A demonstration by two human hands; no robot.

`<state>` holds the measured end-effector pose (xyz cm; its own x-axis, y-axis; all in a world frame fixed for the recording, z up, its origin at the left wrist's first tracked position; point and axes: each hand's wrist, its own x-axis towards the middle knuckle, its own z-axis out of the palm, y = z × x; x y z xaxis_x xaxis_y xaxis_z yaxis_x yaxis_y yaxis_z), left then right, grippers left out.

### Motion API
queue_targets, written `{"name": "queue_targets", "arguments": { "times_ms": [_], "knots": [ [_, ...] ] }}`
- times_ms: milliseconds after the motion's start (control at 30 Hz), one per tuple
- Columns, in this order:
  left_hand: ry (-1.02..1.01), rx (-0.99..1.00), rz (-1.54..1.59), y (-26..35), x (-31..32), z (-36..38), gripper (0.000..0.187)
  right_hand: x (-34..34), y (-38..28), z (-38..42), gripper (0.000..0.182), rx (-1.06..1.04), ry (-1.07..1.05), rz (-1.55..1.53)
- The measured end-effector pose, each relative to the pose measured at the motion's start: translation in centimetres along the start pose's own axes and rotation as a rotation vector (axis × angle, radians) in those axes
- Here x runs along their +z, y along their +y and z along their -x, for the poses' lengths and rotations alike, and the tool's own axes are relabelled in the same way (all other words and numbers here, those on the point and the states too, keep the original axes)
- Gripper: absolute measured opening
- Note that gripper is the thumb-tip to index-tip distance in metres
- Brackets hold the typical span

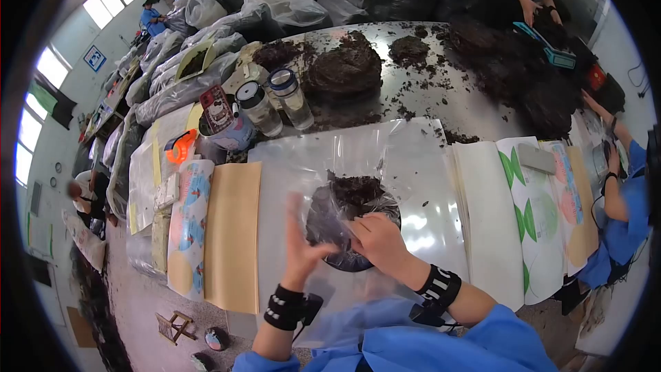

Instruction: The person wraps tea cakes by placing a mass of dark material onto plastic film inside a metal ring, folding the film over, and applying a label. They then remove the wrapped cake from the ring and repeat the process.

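A round mass of dark, crumbly leafy material (354, 193) lies partly wrapped in clear plastic film on the sheet-covered metal table, in front of my body. My left hand (303, 251) is raised at the left of it, fingers spread and blurred by motion, with nothing in it. At the right side of the bundle, my right hand (377, 240) pinches the plastic film (337, 217) between thumb and fingers. Beneath the bundle a large transparent sheet (289, 172) covers the work surface.
Stacked paper sheets (233, 234) flank the left, and white packaging sheets (485, 213) the right. Two glass jars (296, 107), a phone (215, 107) and an orange tape dispenser (180, 147) stand at back left. Dark piles (344, 69) lie behind. Co-workers' hands (540, 10) show at right.
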<state>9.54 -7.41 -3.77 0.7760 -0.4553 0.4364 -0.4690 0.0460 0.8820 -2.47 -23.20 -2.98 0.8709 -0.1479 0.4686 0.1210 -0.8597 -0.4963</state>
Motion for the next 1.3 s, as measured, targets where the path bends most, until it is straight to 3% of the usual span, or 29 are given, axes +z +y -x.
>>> {"name": "queue_targets", "arguments": {
  "times_ms": [33,100,133,167,200,233,300,367,400,433,567,600,700,733,767,800,833,867,933,967,1033,1067,1100,1133,1200,1233,1267,1300],
  "knots": [
    [-0.095,0.038,-0.009,0.9,1.2,-1.1,0.094,0.0,0.2,0.3,0.040,0.006,0.014,-0.014],
    [-0.358,0.096,-0.503,3.8,3.8,-1.1,0.077,-1.0,0.4,1.3,0.041,0.013,0.005,-0.018],
    [-0.344,0.096,-0.491,3.8,4.1,-1.1,0.077,-2.4,0.3,1.5,0.040,-0.041,0.018,-0.130],
    [-0.312,0.126,-0.510,3.6,4.1,-0.7,0.065,-3.2,0.4,1.9,0.040,-0.095,0.031,-0.245],
    [-0.284,0.152,-0.533,3.3,3.9,-0.7,0.053,-3.8,1.0,3.5,0.047,-0.125,0.109,-0.259],
    [-0.271,0.140,-0.527,3.2,3.7,-0.9,0.053,-3.6,2.5,6.2,0.060,-0.104,0.219,-0.141],
    [-0.285,0.230,-0.601,3.2,4.1,-1.1,0.039,-2.3,3.0,7.8,0.075,0.452,0.544,-0.485],
    [-0.275,0.222,-0.592,3.1,4.7,-1.1,0.034,-0.1,6.3,7.0,0.089,0.717,0.490,-1.027],
    [-0.309,0.210,-0.629,2.9,4.7,-1.0,0.038,-0.5,5.6,3.9,0.090,0.562,0.452,-0.889],
    [-0.335,0.201,-0.670,2.7,4.6,-1.2,0.043,-1.3,4.5,1.2,0.090,0.556,0.452,-0.888],
    [-0.198,0.054,-0.344,3.2,3.4,-1.9,0.059,-1.3,0.1,-3.3,0.079,0.020,0.131,-0.001],
    [-0.047,-0.046,-0.118,4.4,3.3,-2.7,0.066,-1.4,-0.3,-3.2,0.072,0.020,0.147,-0.097],
    [-0.110,-0.125,-0.124,4.1,3.5,-1.7,0.073,-1.1,1.3,-2.3,0.066,0.053,0.017,-0.254],
    [-0.226,-0.034,-0.323,4.1,3.8,-2.0,0.071,-1.4,2.1,-2.0,0.053,0.059,0.045,-0.307],
    [-0.335,0.071,-0.526,3.9,4.1,-2.6,0.069,-1.7,3.0,-1.5,0.053,0.052,0.043,-0.306],
    [-0.330,0.080,-0.530,3.7,4.2,-2.3,0.058,-2.0,3.4,-1.0,0.050,0.233,0.269,-0.780],
    [-0.318,0.079,-0.536,3.4,4.2,-2.0,0.058,-1.8,3.9,-1.1,0.046,0.419,0.495,-1.254],
    [-0.296,0.094,-0.519,3.1,4.0,-1.8,0.049,-1.3,5.2,-2.3,0.046,0.411,0.484,-1.261],
    [-0.281,0.095,-0.506,3.2,4.1,-1.9,0.033,-1.0,7.5,-5.9,0.050,0.733,0.681,-0.940],
    [-0.291,0.086,-0.506,3.3,4.1,-1.8,0.033,-1.3,7.3,-6.5,0.050,0.748,0.681,-0.939],
    [-0.281,0.087,-0.526,2.9,3.9,-1.7,0.042,-2.7,5.6,-8.6,0.065,0.412,-0.196,-0.844],
    [-0.276,0.076,-0.533,2.5,3.7,-1.2,0.042,-3.1,5.1,-8.8,0.069,0.132,-0.224,-0.715],
    [-0.148,0.057,-0.474,2.3,3.4,-0.3,0.051,-3.4,4.6,-8.5,0.074,-0.142,-0.247,-0.581],
    [-0.020,0.041,-0.412,2.0,3.3,0.1,0.061,-3.8,4.2,-8.0,0.074,-0.139,-0.257,-0.586],
    [0.014,-0.004,-0.408,2.0,4.2,-0.1,0.066,-4.6,4.2,-6.9,0.074,-0.326,-0.312,-0.520],
    [0.040,-0.044,-0.405,2.7,4.7,-0.5,0.072,-4.4,4.6,-6.2,0.074,-0.309,-0.330,-0.525],
    [-0.284,0.000,-0.491,3.5,3.8,-1.6,0.066,-4.0,5.4,-5.5,0.075,-0.364,-0.281,-0.491],
    [-0.280,-0.005,-0.484,3.0,3.9,-1.3,0.066,-3.5,6.2,-4.9,0.077,-0.430,-0.226,-0.452]
  ]
}}
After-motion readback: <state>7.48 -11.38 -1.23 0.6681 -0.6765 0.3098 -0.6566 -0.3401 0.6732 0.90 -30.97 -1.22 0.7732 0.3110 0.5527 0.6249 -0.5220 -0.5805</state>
